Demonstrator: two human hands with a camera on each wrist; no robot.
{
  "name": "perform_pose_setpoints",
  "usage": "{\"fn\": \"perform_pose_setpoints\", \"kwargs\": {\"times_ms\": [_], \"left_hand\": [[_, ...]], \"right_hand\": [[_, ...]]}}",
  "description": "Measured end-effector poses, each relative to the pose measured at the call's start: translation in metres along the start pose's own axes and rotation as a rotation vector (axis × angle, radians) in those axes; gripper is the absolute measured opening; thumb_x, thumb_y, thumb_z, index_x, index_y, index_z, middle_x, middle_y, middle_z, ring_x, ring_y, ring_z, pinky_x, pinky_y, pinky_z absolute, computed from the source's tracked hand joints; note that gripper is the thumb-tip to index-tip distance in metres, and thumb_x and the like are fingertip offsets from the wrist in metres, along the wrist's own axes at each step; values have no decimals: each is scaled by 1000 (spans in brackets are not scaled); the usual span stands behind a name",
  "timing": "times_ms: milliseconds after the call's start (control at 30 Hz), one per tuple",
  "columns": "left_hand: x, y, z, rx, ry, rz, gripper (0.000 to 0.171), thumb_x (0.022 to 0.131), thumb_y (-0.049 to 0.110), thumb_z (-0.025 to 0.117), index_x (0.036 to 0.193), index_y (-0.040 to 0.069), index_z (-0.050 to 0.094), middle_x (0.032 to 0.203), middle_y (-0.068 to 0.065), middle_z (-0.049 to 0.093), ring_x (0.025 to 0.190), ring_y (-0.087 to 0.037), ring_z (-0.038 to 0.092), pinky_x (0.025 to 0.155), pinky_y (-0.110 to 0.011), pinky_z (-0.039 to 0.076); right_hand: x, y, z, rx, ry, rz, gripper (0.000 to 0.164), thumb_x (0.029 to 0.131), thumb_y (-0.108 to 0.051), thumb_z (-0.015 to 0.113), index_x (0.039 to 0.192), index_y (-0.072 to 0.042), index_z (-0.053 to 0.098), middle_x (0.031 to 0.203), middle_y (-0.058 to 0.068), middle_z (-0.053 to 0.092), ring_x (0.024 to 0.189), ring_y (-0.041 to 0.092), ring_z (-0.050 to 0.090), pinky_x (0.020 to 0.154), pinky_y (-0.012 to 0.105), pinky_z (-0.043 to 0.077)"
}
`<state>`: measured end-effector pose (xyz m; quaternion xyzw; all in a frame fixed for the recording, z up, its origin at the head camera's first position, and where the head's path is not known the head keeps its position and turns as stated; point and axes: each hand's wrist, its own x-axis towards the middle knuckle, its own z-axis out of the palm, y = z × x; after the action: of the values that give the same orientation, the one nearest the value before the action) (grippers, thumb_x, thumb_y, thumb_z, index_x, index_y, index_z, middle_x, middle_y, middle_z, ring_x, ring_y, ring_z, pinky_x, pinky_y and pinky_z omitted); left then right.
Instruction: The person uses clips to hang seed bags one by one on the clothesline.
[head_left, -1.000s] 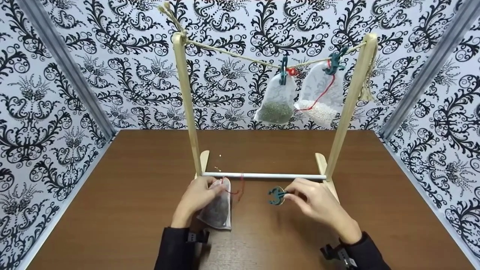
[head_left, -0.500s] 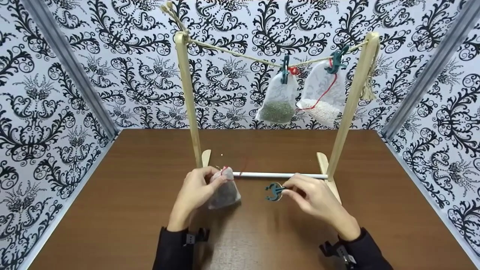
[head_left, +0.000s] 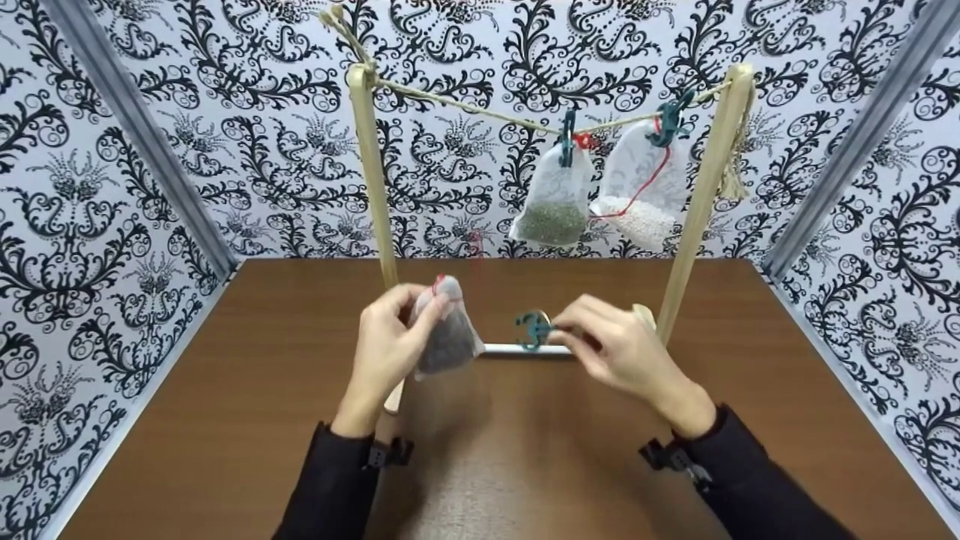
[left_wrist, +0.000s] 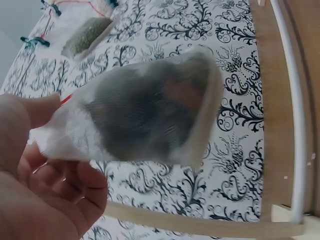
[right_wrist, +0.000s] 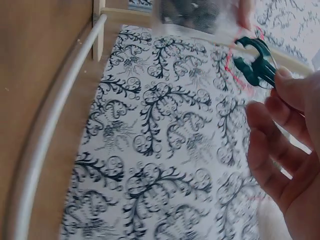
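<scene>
My left hand [head_left: 391,330] pinches the gathered top of a white mesh bag [head_left: 448,337] with dark contents and a red drawstring, held up in front of the rack's left post. In the left wrist view the mesh bag [left_wrist: 150,107] hangs from thumb and fingers, its dark filling showing through. To the right, my right hand [head_left: 619,341] pinches the handles of a dark green plastic clip [head_left: 532,330]. The clip [right_wrist: 257,65] shows its curved jaws parted in the right wrist view, pointing toward the bag. A gap separates clip and bag in the head view.
A wooden rack has a left post [head_left: 369,165], a right post [head_left: 709,195] and a white bottom bar [head_left: 517,349]. From its sagging rope [head_left: 465,107] hang a bag of green grains [head_left: 553,217] and a bag of white grains [head_left: 637,217], each clipped. The brown table [head_left: 247,390] lies below.
My left hand has lifted the mesh bag off the table, up toward the rack. My right hand has risen with the clip and moved slightly left.
</scene>
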<state>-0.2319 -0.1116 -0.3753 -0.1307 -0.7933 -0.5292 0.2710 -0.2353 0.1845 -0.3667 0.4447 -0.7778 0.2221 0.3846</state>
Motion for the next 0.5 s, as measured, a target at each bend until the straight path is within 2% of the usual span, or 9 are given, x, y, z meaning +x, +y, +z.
{"fn": "perform_pose_setpoints", "kwargs": {"times_ms": [67,167,300,500], "left_hand": [[9,7,0,-8,21,10,14,92,19,77,94,5,75,80,-7,71,69,-12,60,62,-20,48],[22,18,0,-22,39,22,15,92,19,76,95,4,74,78,-7,67,66,-12,57,59,-20,46],[38,32,0,-29,34,23,15,94,19,74,95,4,72,78,-6,65,67,-13,56,59,-21,46],[63,48,3,15,27,0,20,100,25,67,93,6,64,79,-1,56,72,-14,54,63,-23,46]], "right_hand": [[14,1,-4,-5,-1,-35,11,87,-15,80,95,-12,72,88,-4,71,63,3,60,52,15,44],[35,2,-11,7,-15,-80,9,89,-10,77,95,-7,71,87,2,70,63,7,61,54,16,50],[66,5,-25,-13,-10,-127,11,87,-8,77,94,-5,70,86,5,71,62,11,62,52,17,49],[106,3,-42,-101,-16,-142,11,92,-16,76,95,-6,72,89,5,73,63,14,65,52,22,50]]}}
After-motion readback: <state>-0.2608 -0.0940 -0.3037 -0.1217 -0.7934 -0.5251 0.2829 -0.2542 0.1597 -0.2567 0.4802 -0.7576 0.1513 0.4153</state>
